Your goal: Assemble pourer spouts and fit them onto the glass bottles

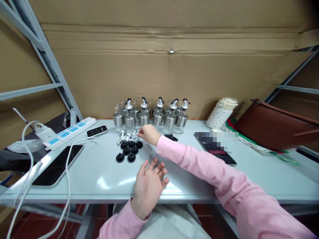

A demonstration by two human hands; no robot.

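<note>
My right hand [149, 134] reaches across the pale table [104, 176] to a small heap of silver spout parts [127, 136], its fingers pinched at the heap's right edge on something I cannot make out. Several black rubber stoppers [128, 151] lie just in front of the heap. Behind them stands a row of glass and steel dispenser bottles [152, 118], some with spouts fitted. My left hand [149, 186] rests at the table's near edge, fingers spread and empty.
A tablet [58, 164] with white cable, a power strip [69, 131] and a small black device [97, 131] lie at the left. A phone [216, 151], a white dotted flask [220, 114] and a brown bag [274, 126] are at the right. Cardboard backs the table.
</note>
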